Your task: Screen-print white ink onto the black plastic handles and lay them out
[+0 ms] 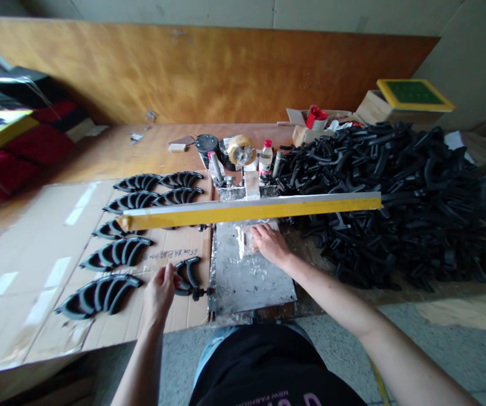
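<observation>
My left hand [160, 293] is closed at the near end of a black curved plastic part [190, 273], beside another on the cardboard sheet [177, 245]. Rows of similar curved parts [116, 254] lie fanned out left of that hand. My right hand [270, 243] rests with fingers stretched over a pale, tape-covered block [249, 241] on a grey metal plate [253, 282]; nothing shows in its grip. Above those fingers a long frame with a yellow side [260, 211] is raised on a clamp, spanning left to right.
A large heap of black plastic parts [390, 208] covers the right side. Behind the frame stand a tape roll [242, 150], a red-capped bottle [265, 159] and a dark can [206, 148]. A green-and-yellow screen [415, 94] lies on a box at back right.
</observation>
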The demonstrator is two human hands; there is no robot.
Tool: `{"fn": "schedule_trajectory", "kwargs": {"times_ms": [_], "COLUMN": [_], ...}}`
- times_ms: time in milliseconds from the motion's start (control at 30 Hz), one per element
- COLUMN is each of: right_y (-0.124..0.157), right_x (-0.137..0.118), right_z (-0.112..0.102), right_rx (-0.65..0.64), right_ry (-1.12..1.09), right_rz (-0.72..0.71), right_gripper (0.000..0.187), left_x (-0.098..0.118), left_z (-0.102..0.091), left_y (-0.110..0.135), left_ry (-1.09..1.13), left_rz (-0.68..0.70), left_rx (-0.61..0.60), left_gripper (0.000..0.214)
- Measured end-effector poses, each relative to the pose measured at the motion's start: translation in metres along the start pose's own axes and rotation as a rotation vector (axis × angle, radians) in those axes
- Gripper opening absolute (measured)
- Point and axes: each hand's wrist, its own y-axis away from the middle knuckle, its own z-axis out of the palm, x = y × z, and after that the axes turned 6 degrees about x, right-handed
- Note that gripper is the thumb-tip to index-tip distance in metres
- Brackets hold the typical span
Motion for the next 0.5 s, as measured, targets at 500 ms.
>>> {"fn": "schedule_trajectory", "kwargs": {"times_ms": [500], "right_y": [0.004], "right_x": [0.016], "right_z": [0.038], "right_rx": [-0.075], "right_ry": [-0.12], "right_rz": [-0.233], "right_gripper": [0.054], "left_x": [0.162], "left_z": [0.011], "left_y": [0.03], "left_ry": [0.711], "left_rz": [0.22], "left_rx": [-0.089], "left_gripper": [0.054]}}
